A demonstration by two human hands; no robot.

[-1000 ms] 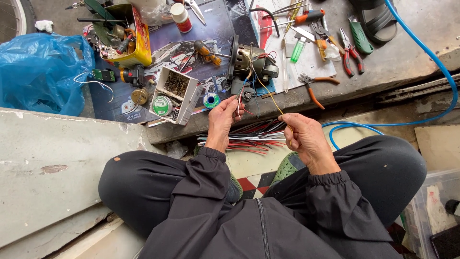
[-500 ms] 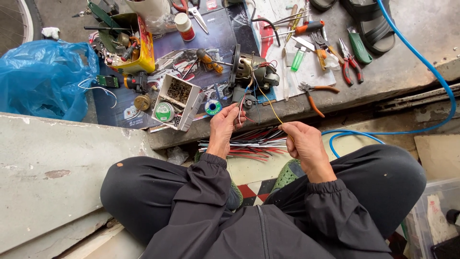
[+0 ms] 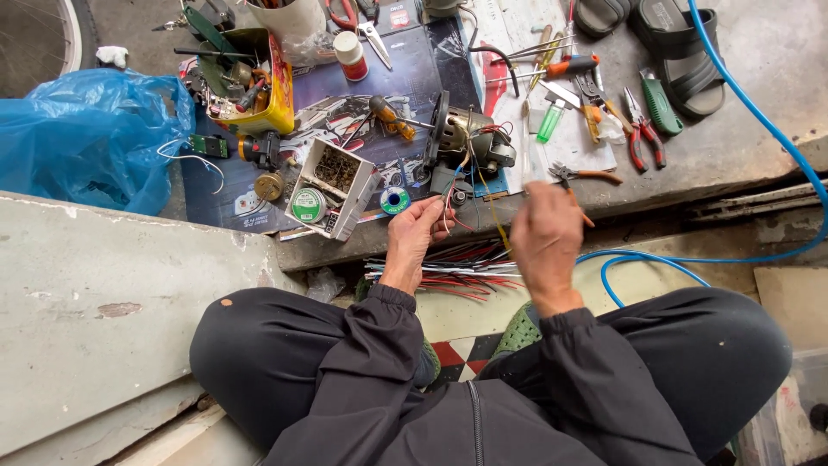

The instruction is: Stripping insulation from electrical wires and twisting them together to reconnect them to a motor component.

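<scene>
Both hands have moved up toward the small motor (image 3: 470, 142) in the middle. Left hand (image 3: 420, 235) pinches thin wires (image 3: 483, 203) running to it; right hand (image 3: 545, 235) grips a wire too.

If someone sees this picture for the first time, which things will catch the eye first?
First the two hands in the centre: the left hand pinches thin wires from a small electric motor, and the right hand is raised beside it. Next, the bright blue plastic bag at upper left and the blue hose curving down the right.
</scene>
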